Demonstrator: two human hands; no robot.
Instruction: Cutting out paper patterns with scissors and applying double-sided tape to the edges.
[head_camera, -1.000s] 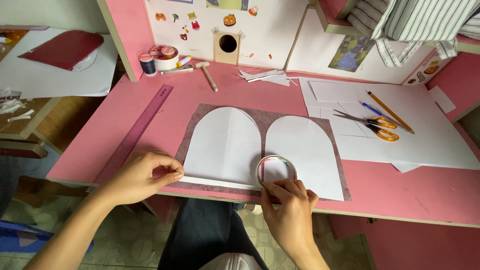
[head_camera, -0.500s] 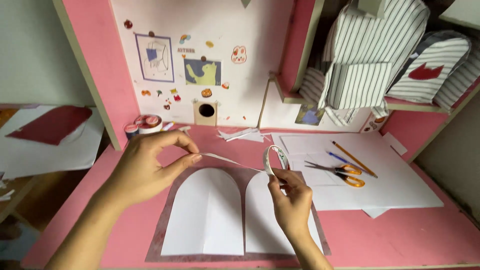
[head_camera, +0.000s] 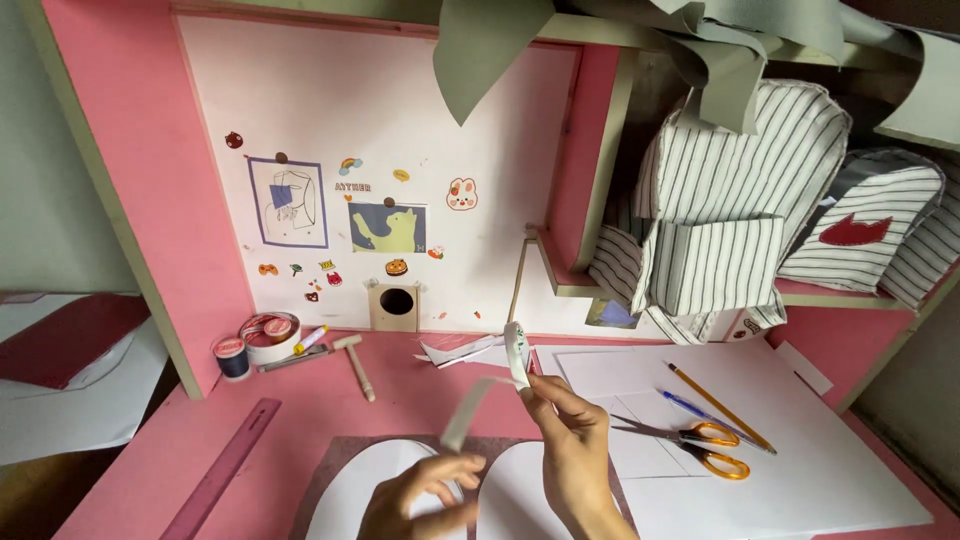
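The right hand (head_camera: 575, 450) holds a white ring-shaped roll of tape (head_camera: 517, 352) pinched in its fingers, up in the air above the pink bench (head_camera: 400, 400). The left hand (head_camera: 425, 500) is lower, its fingers closed on the loose end of a thin white strip of tape (head_camera: 465, 412) that runs up to the roll.

A second ago both hands were down on the two white arch-shaped paper pieces (head_camera: 370, 485), with the roll pressed flat there. Now the roll has been lifted up and the strip pulled out longer (the head has tipped up too, so more of the back wall shows). That looks like a fresh length of tape being drawn off.

The paper pieces lie on a grey-purple sheet (head_camera: 330, 475), just below the roll. To the right of the roll lie orange-handled scissors (head_camera: 700, 445), a yellow pencil (head_camera: 715, 405) and a blue pen (head_camera: 690, 410) on white paper. To the left of the roll are a small wooden hammer (head_camera: 355, 365), a few tape rolls (head_camera: 265, 335) and a long pink ruler (head_camera: 225, 470).
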